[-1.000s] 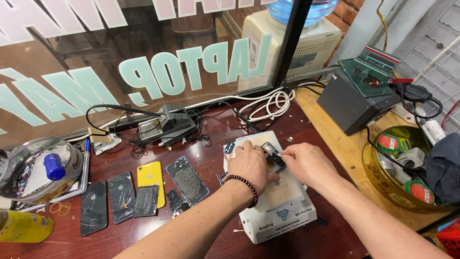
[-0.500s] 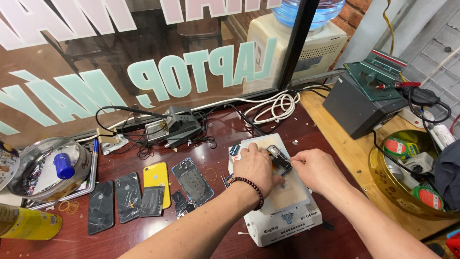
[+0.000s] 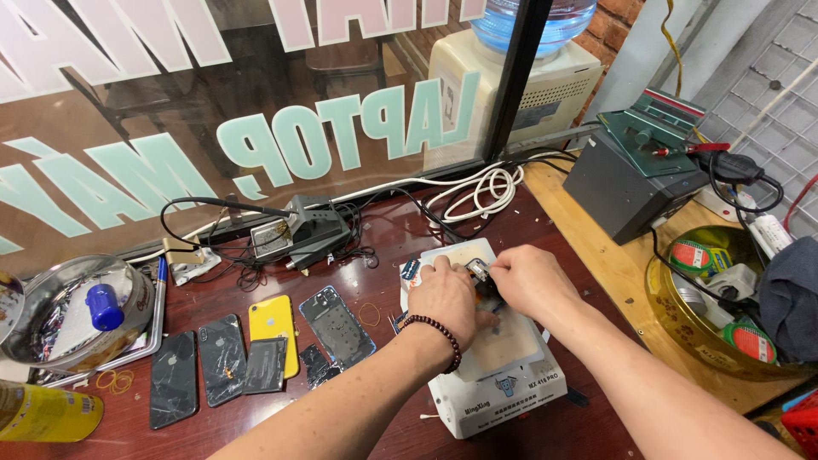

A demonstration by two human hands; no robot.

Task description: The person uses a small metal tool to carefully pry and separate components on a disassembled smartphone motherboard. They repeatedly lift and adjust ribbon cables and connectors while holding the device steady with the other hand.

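Note:
Both hands meet over a white heating-plate machine (image 3: 503, 388) on a dark red table. My left hand (image 3: 443, 298), with a dark bead bracelet at the wrist, presses down on a small dark phone part (image 3: 479, 274) lying on the machine's pale pad. My right hand (image 3: 528, 281) pinches the same part from the right side. The part is mostly hidden under the fingers.
Left of the machine lie a yellow phone back (image 3: 273, 328), a cracked clear phone back (image 3: 336, 324) and two dark phone backs (image 3: 198, 375). A metal bowl (image 3: 60, 328) sits far left, a soldering station (image 3: 302, 226) behind, a grey box (image 3: 626, 183) and a brass bowl (image 3: 724, 336) at right.
The view has shifted slightly, moving everything right and down in frame. Both hands stay on the small part on the machine, with the fingers closing in a little.

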